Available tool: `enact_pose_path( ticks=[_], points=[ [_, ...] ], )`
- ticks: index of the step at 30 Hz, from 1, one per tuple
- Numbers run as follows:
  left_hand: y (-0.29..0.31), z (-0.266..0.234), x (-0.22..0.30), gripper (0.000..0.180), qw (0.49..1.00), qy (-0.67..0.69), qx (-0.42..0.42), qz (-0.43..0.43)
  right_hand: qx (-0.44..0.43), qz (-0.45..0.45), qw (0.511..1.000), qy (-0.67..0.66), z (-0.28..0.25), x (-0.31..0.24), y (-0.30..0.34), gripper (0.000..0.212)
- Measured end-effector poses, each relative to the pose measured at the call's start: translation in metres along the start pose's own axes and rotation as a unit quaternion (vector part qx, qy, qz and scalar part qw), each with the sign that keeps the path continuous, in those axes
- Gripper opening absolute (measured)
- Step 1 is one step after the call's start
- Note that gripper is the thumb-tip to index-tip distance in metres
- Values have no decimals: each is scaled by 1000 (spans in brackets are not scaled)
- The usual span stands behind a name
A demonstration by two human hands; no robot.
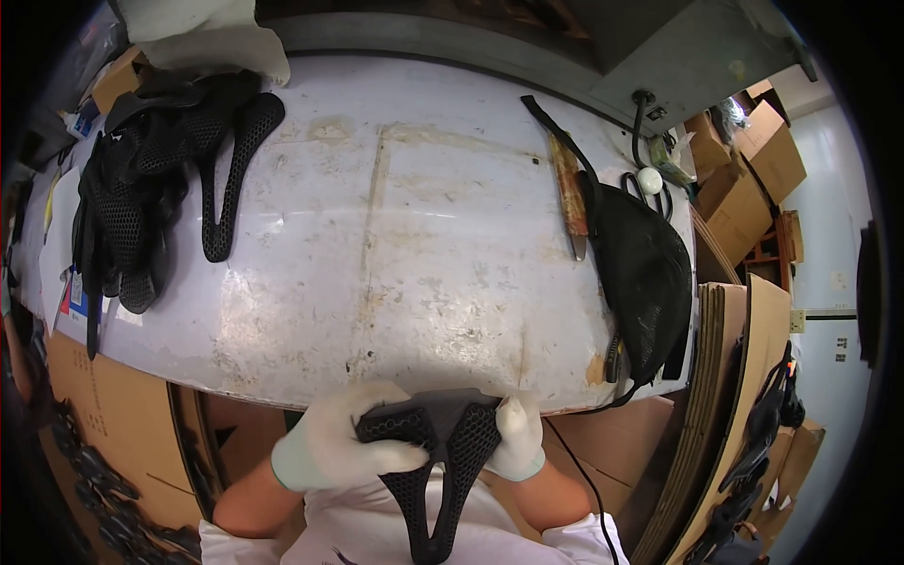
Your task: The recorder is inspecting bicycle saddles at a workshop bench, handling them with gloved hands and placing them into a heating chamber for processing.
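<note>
Near the front edge of the table, close to my body, I hold a black bicycle saddle pad (459, 452) with a honeycomb lattice and a long slot down its middle. Its wide end faces the table and its narrow nose points toward me. My gloved left hand (353, 438) is closed on the left wing, the thumb lying across the top. On the right wing's outer edge, my gloved right hand (519, 437) grips with curled fingers; part of those fingers is hidden. A heap of similar black saddle pads (141, 188) lies at the table's far left.
The white, stained table (443, 235) spreads ahead. On its right lie a black pouch (645, 273) with a strap and a tape-wrapped knife (569, 188). Cardboard sheets (702, 386) stand upright at the right, and boxes (753, 179) are stacked behind. A dark cable (593, 490) hangs beside my right arm.
</note>
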State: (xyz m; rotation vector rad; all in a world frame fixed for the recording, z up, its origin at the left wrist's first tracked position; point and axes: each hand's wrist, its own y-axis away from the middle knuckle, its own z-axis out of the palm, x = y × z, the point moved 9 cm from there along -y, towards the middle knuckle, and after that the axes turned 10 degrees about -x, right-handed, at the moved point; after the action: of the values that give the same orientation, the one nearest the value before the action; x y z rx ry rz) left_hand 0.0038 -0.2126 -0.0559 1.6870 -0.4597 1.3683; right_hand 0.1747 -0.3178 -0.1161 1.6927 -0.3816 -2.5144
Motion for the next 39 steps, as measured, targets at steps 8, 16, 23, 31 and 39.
enact_pose_path(
  ticks=[8, 16, 23, 31, 39],
  points=[
    [17, -3, -27, 40, 988, 103, -97, 54, -132, 47, 983, -119, 50, -49, -28, 82],
    [22, 75, 120, 52, 795, -276, 96, 531, -183, -57, 973, 131, 21, -9, -30, 66],
    [20, 61, 84, 48, 822, -246, 92, 505, -66, -125, 961, 236, -16, -32, -19, 88],
    [7, 20, 44, 44, 876, -103, 68, 466, -59, -101, 899, 423, -55, -36, -26, 89],
    [19, -68, -29, 45, 927, -70, 353, 105, 14, -78, 994, 73, -6, -52, 29, 48]
  ],
)
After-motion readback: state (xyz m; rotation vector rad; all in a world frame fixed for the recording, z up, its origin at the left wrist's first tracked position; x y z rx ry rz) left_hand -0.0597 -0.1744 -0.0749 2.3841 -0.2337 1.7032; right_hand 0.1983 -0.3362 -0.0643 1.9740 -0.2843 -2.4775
